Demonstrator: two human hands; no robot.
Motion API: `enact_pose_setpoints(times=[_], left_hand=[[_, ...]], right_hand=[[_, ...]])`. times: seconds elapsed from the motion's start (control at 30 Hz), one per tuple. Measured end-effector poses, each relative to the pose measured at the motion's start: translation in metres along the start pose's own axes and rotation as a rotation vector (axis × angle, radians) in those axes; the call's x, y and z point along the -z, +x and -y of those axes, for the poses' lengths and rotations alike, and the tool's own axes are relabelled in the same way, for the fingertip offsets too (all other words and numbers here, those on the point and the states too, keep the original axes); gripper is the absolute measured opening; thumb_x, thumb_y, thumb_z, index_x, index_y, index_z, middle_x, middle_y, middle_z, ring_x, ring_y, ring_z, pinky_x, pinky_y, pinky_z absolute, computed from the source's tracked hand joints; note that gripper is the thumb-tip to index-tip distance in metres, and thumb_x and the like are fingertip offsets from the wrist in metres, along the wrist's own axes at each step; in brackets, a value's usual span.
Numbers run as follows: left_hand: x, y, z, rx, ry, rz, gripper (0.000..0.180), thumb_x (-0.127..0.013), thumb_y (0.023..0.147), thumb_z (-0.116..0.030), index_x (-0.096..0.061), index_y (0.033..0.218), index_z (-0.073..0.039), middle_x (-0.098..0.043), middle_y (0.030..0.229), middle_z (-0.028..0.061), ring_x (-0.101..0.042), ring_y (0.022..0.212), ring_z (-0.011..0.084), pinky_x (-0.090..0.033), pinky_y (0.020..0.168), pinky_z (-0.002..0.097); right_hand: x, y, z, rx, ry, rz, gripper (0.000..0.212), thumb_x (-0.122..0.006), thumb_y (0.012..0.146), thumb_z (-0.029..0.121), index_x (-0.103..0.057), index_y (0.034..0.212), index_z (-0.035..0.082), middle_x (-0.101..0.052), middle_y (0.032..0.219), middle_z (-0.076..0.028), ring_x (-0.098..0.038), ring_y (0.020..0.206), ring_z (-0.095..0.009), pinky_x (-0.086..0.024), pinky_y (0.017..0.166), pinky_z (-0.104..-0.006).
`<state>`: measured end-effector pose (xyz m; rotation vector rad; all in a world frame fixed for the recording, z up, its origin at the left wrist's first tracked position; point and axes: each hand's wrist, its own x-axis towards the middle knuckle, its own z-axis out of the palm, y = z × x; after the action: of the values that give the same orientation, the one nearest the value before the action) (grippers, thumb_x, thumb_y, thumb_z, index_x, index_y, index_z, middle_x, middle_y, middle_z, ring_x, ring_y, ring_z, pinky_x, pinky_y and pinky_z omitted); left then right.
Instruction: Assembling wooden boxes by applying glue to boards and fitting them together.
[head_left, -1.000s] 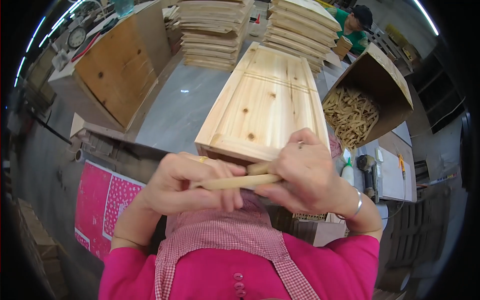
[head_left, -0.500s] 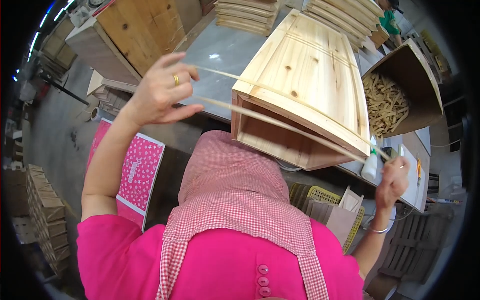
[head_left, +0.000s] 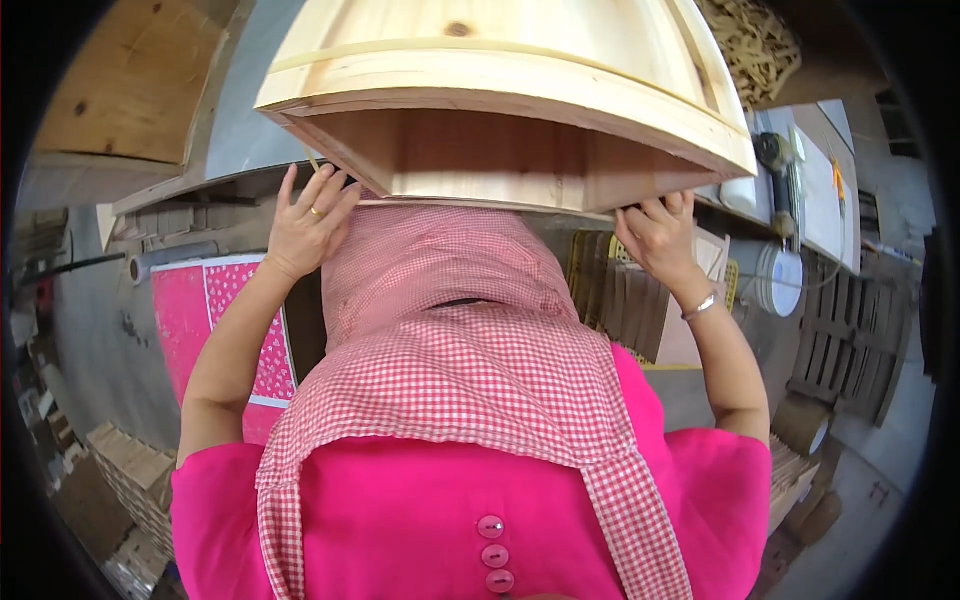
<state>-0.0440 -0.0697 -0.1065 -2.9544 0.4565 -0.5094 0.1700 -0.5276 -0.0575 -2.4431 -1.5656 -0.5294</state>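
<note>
From where I stand, the person has both forearms angled up and inward from bent elbows, hands level with each other at the near end of a tapered wooden box [head_left: 505, 98]. The box sits at the near edge of the grey desk [head_left: 243, 115], its open end facing the person's body. A tan rubber band [head_left: 480, 45] lies across its top panel, just behind that end.

The left hand [head_left: 312, 222] is at the box's lower left corner, back of the hand showing, fingers fanned a little and pointing away, the gold ring [head_left: 316, 211] in plain sight. A thin length of band runs down to its fingertips; I can't tell whether they pinch it. The right hand [head_left: 660, 235] is under the lower right edge, fingers curled in and knuckles bent, with a silver bracelet [head_left: 700, 306] around the wrist. What those fingers close on is hidden from me.

Between the arms hangs a red-and-white checked apron [head_left: 460, 375]. At the far right, a heap of rubber bands [head_left: 748, 45] fills a carton, and a white bucket [head_left: 778, 280] stands to the right of the right hand.
</note>
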Motion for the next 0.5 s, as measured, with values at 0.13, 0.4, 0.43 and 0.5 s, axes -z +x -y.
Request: enact_pose_setpoints(times=[0.13,0.4,0.43,0.5], left_hand=[[-0.010,0.009,0.007,0.016,0.016,0.012,0.048,-0.073,0.081,-0.022,-0.065,0.128,-0.022,-0.054,0.142,0.0010,-0.042,0.142,0.0208,-0.026,0.118,0.0582],[0.020,0.015,0.007,-0.020,0.124,0.058,0.057,-0.064,0.085,-0.016,-0.058,0.141,-0.020,-0.054,0.146,0.0022,-0.044,0.141,0.0185,-0.028,0.117,0.0605],[0.018,0.011,0.008,-0.048,0.127,0.018,0.056,-0.059,0.088,-0.014,-0.055,0.144,-0.018,-0.054,0.147,0.0027,-0.045,0.141,0.0187,-0.029,0.116,0.0620],[0.022,0.012,0.006,-0.075,0.158,0.024,0.055,-0.056,0.090,-0.016,-0.054,0.145,-0.020,-0.052,0.149,0.0022,-0.041,0.144,0.0175,-0.027,0.117,0.0613]], right_hand=[[-0.013,-0.008,-0.007,0.004,-0.050,0.018,0.014,-0.076,0.078,0.017,-0.067,0.071,0.009,-0.066,0.112,-0.007,-0.050,0.126,-0.029,-0.030,0.114,-0.0521],[0.007,0.004,0.007,-0.005,-0.074,-0.064,0.008,-0.075,0.080,0.013,-0.070,0.080,0.008,-0.068,0.113,-0.007,-0.050,0.131,-0.031,-0.032,0.114,-0.0527],[0.015,0.007,0.012,-0.016,-0.037,-0.076,0.008,-0.076,0.080,0.012,-0.071,0.083,0.007,-0.068,0.113,-0.007,-0.051,0.130,-0.032,-0.033,0.114,-0.0527],[0.029,0.007,0.024,-0.008,0.056,-0.084,0.011,-0.076,0.080,0.010,-0.072,0.089,0.006,-0.068,0.113,-0.008,-0.053,0.129,-0.032,-0.035,0.113,-0.0525]])
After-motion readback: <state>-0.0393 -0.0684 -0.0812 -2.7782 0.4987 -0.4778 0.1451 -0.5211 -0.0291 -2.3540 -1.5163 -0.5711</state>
